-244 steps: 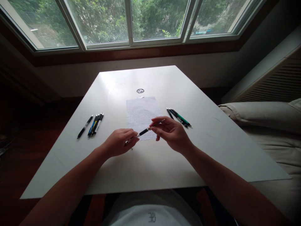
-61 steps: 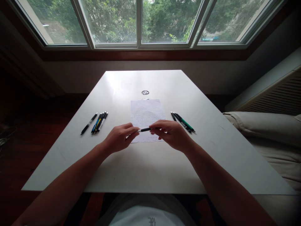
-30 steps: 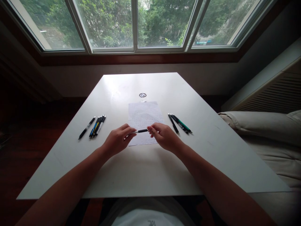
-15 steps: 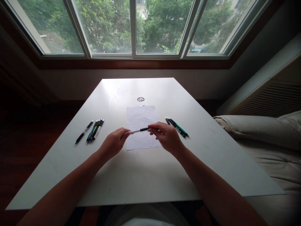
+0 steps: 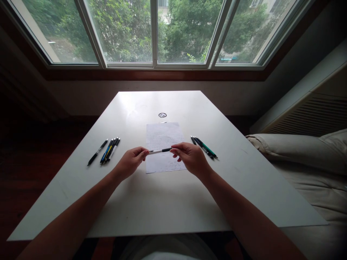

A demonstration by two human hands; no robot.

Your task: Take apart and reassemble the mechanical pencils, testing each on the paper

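Note:
Between my two hands a pen (image 5: pixel 159 151) lies level above a written sheet of paper (image 5: pixel 165 133). Its left part is whitish with a dark clip, and its right part is black. My left hand (image 5: pixel 132 161) pinches the whitish end with thumb and fingers. At the black end, my right hand (image 5: pixel 191 158) is closed in a pinch, with its other fingers curled below. Both tips of the pen are hidden by my fingers. The paper lies flat on the white table (image 5: pixel 162 206).
Several pens (image 5: pixel 110 151) lie together left of the paper, with one black pen (image 5: pixel 97 152) beside them. More pens (image 5: pixel 204 147), one green, lie to the right. A small round emblem (image 5: pixel 162 115) is beyond the paper. A pale sofa (image 5: pixel 298 155) stands at the right.
My left fingers have shifted slightly on the pen, and more of its clip now shows. The pen stays held between both hands; nothing else has visibly moved on the table.

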